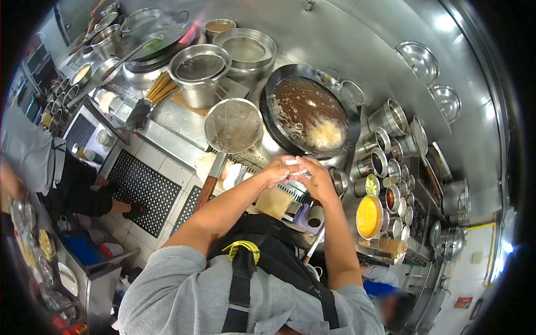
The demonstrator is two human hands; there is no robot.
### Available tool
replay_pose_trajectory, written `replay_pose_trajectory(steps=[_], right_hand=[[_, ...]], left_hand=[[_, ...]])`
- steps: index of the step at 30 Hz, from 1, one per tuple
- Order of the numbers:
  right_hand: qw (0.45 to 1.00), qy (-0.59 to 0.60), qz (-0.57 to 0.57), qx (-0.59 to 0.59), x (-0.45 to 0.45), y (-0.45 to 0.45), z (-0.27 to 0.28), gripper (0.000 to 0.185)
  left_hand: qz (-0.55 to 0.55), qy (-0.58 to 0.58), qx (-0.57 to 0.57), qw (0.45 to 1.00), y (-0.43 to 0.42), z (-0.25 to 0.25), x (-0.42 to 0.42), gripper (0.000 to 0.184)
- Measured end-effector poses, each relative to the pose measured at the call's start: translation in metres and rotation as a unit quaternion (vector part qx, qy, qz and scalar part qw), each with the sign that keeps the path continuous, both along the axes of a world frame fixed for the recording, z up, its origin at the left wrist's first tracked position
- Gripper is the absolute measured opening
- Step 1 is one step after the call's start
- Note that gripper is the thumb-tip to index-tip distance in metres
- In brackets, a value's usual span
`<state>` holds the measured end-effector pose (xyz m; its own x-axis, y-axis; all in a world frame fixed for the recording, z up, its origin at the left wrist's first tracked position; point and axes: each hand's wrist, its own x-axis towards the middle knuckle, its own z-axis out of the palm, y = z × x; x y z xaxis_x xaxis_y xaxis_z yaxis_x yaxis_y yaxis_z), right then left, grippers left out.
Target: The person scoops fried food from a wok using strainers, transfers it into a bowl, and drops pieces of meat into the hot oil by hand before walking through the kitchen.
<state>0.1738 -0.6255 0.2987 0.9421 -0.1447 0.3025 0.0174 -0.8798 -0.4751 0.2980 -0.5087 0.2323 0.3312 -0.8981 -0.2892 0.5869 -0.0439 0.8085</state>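
Observation:
Both my hands meet at the near edge of a large black wok (272,120) of dark bubbling oil. Between their fingers is a small white, flour-coated piece (297,169), mostly covered, its kind unclear. My left hand (276,171) curls around it from the left, and my right hand (316,180) closes over it from the right. White dust sticks to the fingers. In the oil, a pale frothy patch (326,133) fries near the right side. To the left of the wok rests a wire-mesh strainer (233,125) with a wooden handle.
Several metal pots, including a strainer-topped one (200,72), stand behind. At right are seasoning containers and a bowl of yellow liquid (369,216). Another wok (153,47) sits on a burner at far left. A person in grey (33,151) stands at left; another person's blue clothing (379,288) shows lower right.

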Motion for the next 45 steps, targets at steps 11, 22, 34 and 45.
replay_pose_trajectory(steps=[11, 22, 34, 45], right_hand=[[0.962, -0.008, -0.22, 0.159, -0.01, -0.005, -0.062, 0.026], [0.884, 0.027, -0.166, 0.437, -0.005, -0.01, -0.073, 0.029], [0.892, -0.012, -0.304, 0.335, 0.003, -0.021, -0.121, 0.02], [0.851, -0.012, -0.263, 0.455, 0.004, -0.005, -0.1, 0.017]], left_hand=[[0.027, -0.133, 0.06, 0.989, -0.013, -0.008, -0.017, 0.03], [0.013, -0.33, 0.014, 0.944, -0.017, -0.039, 0.002, 0.017], [-0.006, -0.206, 0.083, 0.975, -0.021, -0.036, -0.007, 0.016], [-0.013, -0.055, 0.018, 0.998, -0.013, -0.039, 0.005, 0.027]])
